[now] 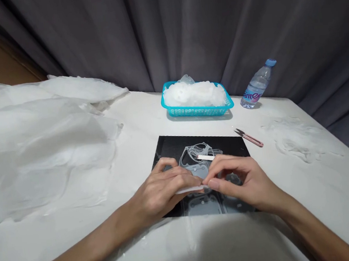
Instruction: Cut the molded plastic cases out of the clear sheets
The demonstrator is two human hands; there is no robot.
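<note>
Over a black mat (171,145), my left hand (164,187) is closed on a thin translucent white piece (188,190), seen nearly edge-on. My right hand (242,179) pinches at the right end of this piece with thumb and forefinger. A slim white stick (206,157) with a reddish tip juts out to the left from behind the right hand's fingers; its other end is hidden. Beneath the hands lie flat, clear, moulded sheets (203,205) with rounded outlines. Loose clear strips (200,149) are heaped at the mat's back.
A blue basket (197,111) full of white translucent pieces stands behind the mat. Pink-handled thread snips (249,137) lie to the right, before a water bottle (256,86). Clear scraps (300,138) lie far right; large bags of white material (45,148) cover the left.
</note>
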